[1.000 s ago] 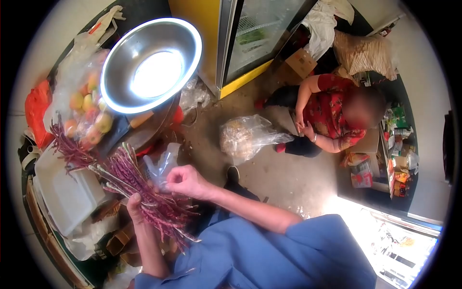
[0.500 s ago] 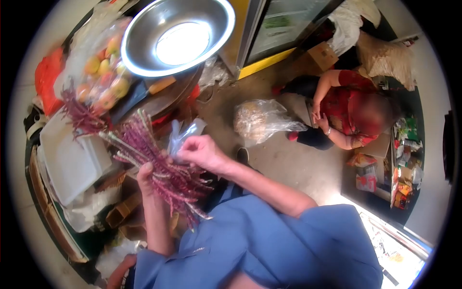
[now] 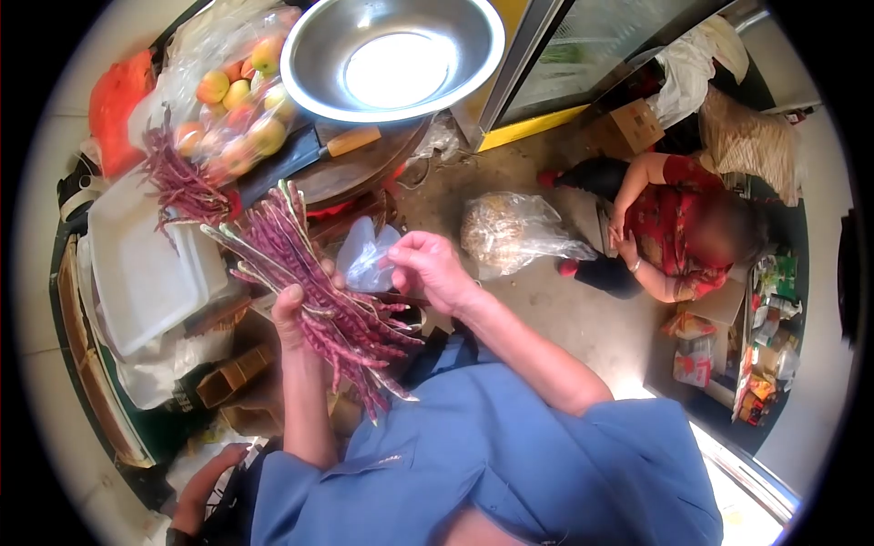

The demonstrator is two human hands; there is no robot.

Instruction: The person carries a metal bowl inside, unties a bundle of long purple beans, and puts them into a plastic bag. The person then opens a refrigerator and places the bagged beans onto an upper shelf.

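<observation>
Left hand [image 3: 291,314] grasps 1 bunch of beans [image 3: 296,259] – its long axis slanting across the grip, 1 end toward the shirt [image 3: 546,437]. Right hand [image 3: 435,270], farther from the beans, seemingly pinches thin plastic [image 3: 364,257] between fingertips and bunch.

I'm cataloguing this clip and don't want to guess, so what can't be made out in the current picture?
All in the head view:
- Most fingers of the left hand: hidden by the purple pods.
- Whether the thin clear plastic by the right hand is glove or bag: crumpled, blurred.
- Metal basin's far rim: cut off by the top edge.
- Labels on the shelf packets: too small.
</observation>
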